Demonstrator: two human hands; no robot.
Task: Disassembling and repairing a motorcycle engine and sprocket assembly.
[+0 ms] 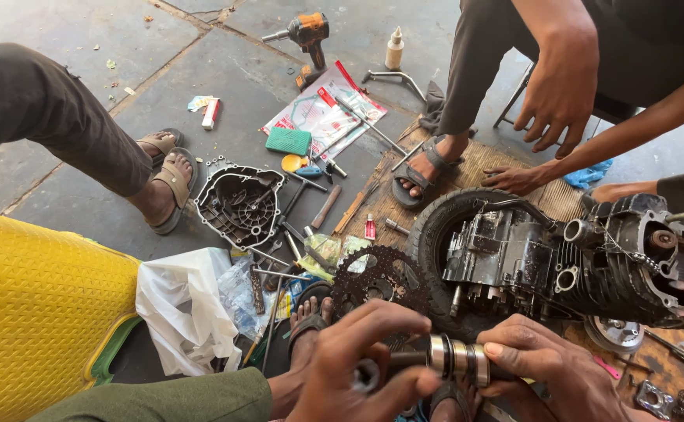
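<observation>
Hands, left point(357, 359) and right point(549, 367), both closed around a metal gear shaft point(455, 358), beside the engine point(584, 262).

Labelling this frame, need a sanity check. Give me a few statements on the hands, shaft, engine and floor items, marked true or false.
1. Both hands, left hand and right hand, grip the metal shaft. True.
2. The engine hangs from a hoist. False: it rests on a tyre.
3. The sprocket lies on the floor beside the tyre. True.
4. The cordless drill is in the right hand. False: it lies on the floor, far off.
</observation>
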